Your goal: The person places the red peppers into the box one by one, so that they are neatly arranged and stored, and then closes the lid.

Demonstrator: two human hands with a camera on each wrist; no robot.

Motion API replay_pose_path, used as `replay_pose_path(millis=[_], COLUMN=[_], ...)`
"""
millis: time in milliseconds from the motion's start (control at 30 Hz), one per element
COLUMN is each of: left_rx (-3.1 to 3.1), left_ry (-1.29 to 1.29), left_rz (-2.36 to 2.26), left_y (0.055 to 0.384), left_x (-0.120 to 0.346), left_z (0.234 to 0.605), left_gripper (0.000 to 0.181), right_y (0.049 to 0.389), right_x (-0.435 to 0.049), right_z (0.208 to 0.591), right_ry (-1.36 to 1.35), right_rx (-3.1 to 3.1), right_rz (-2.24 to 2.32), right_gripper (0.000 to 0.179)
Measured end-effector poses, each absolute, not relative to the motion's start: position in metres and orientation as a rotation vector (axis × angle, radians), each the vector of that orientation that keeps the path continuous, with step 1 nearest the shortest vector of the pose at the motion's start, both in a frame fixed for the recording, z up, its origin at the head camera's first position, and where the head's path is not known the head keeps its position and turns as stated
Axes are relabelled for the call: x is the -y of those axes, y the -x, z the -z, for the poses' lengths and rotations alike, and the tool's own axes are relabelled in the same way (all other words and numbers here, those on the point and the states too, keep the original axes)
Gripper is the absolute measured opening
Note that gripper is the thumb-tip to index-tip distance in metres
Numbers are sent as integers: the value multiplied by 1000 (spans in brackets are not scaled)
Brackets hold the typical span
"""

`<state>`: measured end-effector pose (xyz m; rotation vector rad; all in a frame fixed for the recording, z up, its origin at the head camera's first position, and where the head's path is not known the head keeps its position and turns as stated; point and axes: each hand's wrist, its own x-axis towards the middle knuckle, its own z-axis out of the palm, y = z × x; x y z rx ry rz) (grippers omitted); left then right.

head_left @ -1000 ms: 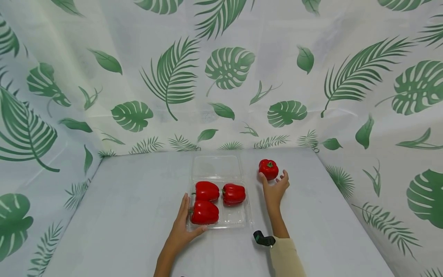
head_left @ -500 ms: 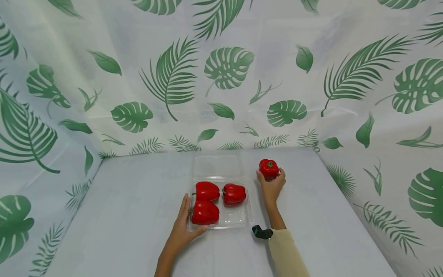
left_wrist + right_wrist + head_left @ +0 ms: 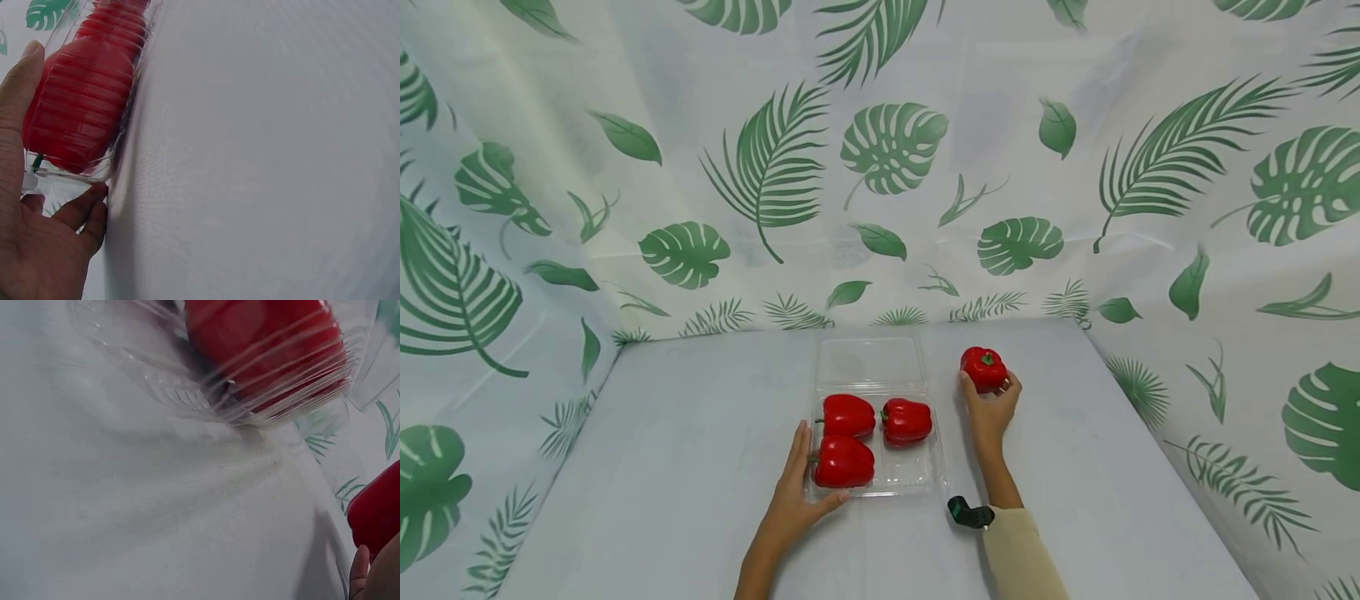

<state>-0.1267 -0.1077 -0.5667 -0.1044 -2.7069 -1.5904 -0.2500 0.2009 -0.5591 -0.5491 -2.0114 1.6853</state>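
Right of the clear container (image 3: 906, 477), a lone pepper (image 3: 982, 368) in the right hand (image 3: 990, 408)

On the worktop (image 3: 685, 433), apart from the container's right wall and toward the back, the lone pepper stands stem end up, tilted a little toward the near side. The right hand has its thumb against the pepper's left and its fingers bent round the near right side, pinching it; whether the pepper is off the surface, I cannot tell.

Round the container's near left corner, the left hand (image 3: 792, 496) lies with thumb and fingers spread, thumb along the front edge, fingers along the left wall, apparently steadying it. Inside, on their sides, are a front left pepper (image 3: 844, 462), a rear left pepper (image 3: 850, 414) and a rear right pepper (image 3: 907, 422). The front right part is bare; the lid (image 3: 870, 360) lies open at the back.

The step in hand looks like securing the lone pepper. The next move seems to call for a firm hold on that smooth skin, enough height to clear the right wall, and a carry leftward and nearer to the bare part, perhaps turning the pepper onto its side.
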Motion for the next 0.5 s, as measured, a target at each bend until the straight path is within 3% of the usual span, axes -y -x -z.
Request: replay_pose_path(millis=[500], left_rx=[2711], left_ry=[89], left_rz=[1601], left_y=[126], left_x=[108], left_z=[566], left_gripper=[116], right_y=[228], right_x=[-200], right_z=[552], right_ry=[409], right_rx=[1929], right_rz=[-1839], right_gripper=[81])
